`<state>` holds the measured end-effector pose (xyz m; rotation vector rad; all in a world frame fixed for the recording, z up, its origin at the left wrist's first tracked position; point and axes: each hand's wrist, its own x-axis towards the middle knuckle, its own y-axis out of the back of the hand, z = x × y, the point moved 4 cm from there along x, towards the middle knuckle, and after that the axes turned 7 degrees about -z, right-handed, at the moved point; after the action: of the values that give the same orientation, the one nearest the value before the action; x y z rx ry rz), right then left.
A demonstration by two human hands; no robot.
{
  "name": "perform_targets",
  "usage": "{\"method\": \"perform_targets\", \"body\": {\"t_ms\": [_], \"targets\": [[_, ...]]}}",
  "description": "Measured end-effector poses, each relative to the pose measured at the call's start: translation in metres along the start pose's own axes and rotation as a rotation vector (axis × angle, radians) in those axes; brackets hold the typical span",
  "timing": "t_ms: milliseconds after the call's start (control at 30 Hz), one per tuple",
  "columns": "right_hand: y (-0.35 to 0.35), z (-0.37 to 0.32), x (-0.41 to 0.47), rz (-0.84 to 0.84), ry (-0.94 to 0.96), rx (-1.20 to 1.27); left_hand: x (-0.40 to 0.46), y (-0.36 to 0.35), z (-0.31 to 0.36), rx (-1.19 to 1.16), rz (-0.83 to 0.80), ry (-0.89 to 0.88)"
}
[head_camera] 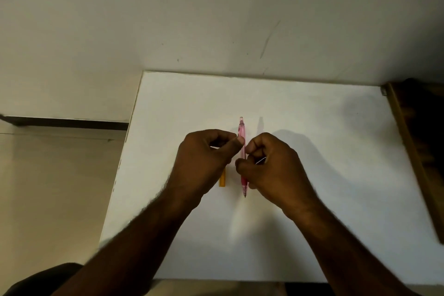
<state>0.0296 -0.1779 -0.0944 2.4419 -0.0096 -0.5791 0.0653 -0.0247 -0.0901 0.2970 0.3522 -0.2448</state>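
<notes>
A translucent pink pen (242, 131) stands nearly upright above the white table (312, 151), its tip pointing down toward me. My left hand (206, 161) pinches the pen's upper barrel between thumb and forefinger. My right hand (271, 166) grips the lower barrel with curled fingers, and a thin pale strand shows by its fingers. An orange pen-like piece (223, 178) lies on the table under my left hand, mostly hidden.
A pale wall (216, 19) rises behind the table's far edge. A dark wooden piece (418, 142) runs along the table's right side. Beige floor (48, 187) lies to the left, past the table's left edge.
</notes>
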Motion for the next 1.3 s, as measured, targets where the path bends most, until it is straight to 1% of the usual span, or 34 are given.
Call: {"method": "perform_targets", "body": {"t_ms": [200, 300, 400, 500, 567, 733, 933, 1033, 1100, 1200, 1233, 1267, 1300], "targets": [[-0.004, -0.001, 0.005, -0.056, 0.013, 0.014, 0.006, -0.003, -0.001, -0.057, -0.03, 0.018], [-0.001, 0.0, 0.009, -0.139, 0.013, 0.034, 0.009, -0.005, -0.002, -0.06, -0.038, 0.05], [0.012, 0.004, 0.016, -0.162, -0.028, 0.212, 0.009, -0.005, -0.002, -0.06, -0.056, 0.05], [0.026, 0.004, 0.024, -0.101, -0.045, 0.514, 0.008, -0.005, 0.0, -0.069, -0.073, 0.065], [0.03, 0.004, 0.028, -0.05, -0.044, 0.604, 0.006, -0.007, 0.002, -0.053, -0.098, 0.074], [0.022, 0.007, 0.031, -0.025, -0.012, 0.502, -0.001, -0.014, 0.004, -0.007, -0.149, 0.079], [0.021, 0.006, 0.031, -0.036, 0.041, 0.441, -0.002, -0.019, 0.001, -0.005, -0.178, 0.075], [0.021, 0.007, 0.032, -0.002, 0.051, 0.425, -0.001, -0.02, 0.0, 0.001, -0.169, 0.085], [0.021, 0.008, 0.033, 0.022, 0.029, 0.462, 0.0, -0.02, 0.0, 0.015, -0.162, 0.089], [0.029, 0.012, 0.035, 0.076, -0.014, 0.668, -0.003, -0.023, 0.0, 0.019, -0.184, 0.108], [0.034, 0.016, 0.036, 0.109, -0.018, 0.674, -0.004, -0.024, -0.001, 0.019, -0.185, 0.111], [0.041, 0.021, 0.038, 0.161, -0.019, 0.596, -0.005, -0.025, -0.001, 0.017, -0.182, 0.111], [0.047, 0.027, 0.04, 0.222, -0.02, 0.45, -0.005, -0.025, 0.0, 0.012, -0.175, 0.109]]}}
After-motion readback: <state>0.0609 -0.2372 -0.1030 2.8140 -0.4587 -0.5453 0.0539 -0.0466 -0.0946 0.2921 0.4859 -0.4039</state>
